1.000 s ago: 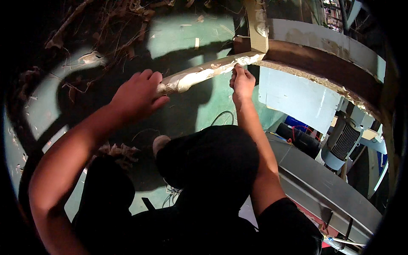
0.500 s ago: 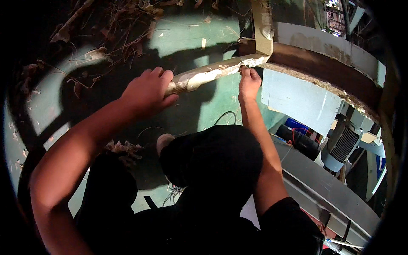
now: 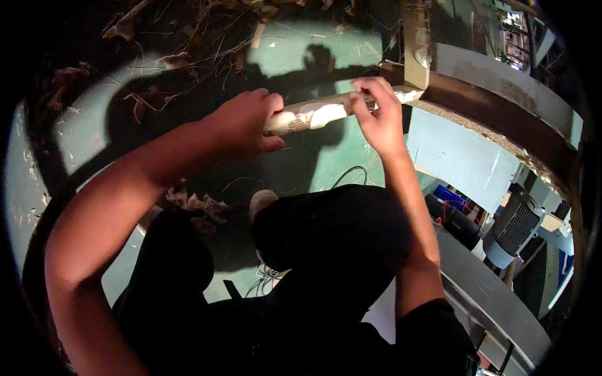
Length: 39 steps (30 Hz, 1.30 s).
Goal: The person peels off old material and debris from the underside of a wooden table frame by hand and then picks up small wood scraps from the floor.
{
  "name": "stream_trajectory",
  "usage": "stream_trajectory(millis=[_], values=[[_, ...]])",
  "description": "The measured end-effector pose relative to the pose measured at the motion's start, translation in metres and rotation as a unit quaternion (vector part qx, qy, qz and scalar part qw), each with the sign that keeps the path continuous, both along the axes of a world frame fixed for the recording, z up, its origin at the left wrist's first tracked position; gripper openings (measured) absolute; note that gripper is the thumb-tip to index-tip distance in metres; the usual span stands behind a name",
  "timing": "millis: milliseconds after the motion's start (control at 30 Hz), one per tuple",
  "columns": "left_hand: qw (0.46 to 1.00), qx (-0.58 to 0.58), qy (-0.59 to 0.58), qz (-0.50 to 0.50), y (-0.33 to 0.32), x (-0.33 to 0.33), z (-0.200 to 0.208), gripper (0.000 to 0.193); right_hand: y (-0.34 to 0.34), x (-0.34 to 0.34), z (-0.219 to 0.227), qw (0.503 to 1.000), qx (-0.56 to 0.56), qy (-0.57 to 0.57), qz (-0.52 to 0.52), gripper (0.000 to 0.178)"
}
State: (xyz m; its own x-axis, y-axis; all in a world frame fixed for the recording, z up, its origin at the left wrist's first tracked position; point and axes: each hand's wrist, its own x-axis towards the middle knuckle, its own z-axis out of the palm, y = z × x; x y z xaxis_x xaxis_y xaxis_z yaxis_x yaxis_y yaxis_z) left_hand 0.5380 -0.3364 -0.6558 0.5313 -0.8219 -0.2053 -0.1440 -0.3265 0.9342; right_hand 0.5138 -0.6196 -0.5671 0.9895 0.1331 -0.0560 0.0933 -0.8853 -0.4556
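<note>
A ribbed bar, patched with lumpy cream-white residue, runs from my left hand up to the corner of a frame. My left hand is wrapped around its left end. Further along, toward the frame, my right hand curls its fingers over the bar with the thumb on the near side. Whether loose residue is pinched in those fingers I cannot make out. The far end of the bar meets an upright pale post with more residue around the joint.
A brown beam with a crusted lower edge curves off to the right. Below it are a light-blue panel and a finned motor. Stringy scraps litter the green floor. Cables lie near my legs.
The view has shifted, so the scene sits further right. My right hand has gone from a pinch near the bar's far end to fingers curled over it, slightly closer to my left hand.
</note>
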Motion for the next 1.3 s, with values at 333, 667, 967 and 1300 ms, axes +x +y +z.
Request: stream_trajectory(millis=[333, 667, 967, 1300], values=[[0.998, 0.017, -0.064, -0.018, 0.034, -0.005, 0.008, 0.056, 0.056, -0.003, -0.005, 0.951, -0.080, 0.127, 0.270, 0.055], [0.989, 0.042, -0.138, -0.018, 0.041, -0.016, 0.009, 0.053, 0.053, -0.004, -0.024, 0.952, -0.067, 0.096, 0.283, 0.050], [0.980, 0.058, -0.175, -0.071, 0.040, -0.016, 0.013, 0.052, 0.052, -0.006, -0.024, 0.946, -0.077, 0.078, 0.304, 0.056], [0.973, 0.070, -0.184, -0.122, 0.045, 0.000, 0.017, 0.048, 0.053, -0.006, -0.023, 0.947, -0.075, 0.082, 0.301, 0.056]])
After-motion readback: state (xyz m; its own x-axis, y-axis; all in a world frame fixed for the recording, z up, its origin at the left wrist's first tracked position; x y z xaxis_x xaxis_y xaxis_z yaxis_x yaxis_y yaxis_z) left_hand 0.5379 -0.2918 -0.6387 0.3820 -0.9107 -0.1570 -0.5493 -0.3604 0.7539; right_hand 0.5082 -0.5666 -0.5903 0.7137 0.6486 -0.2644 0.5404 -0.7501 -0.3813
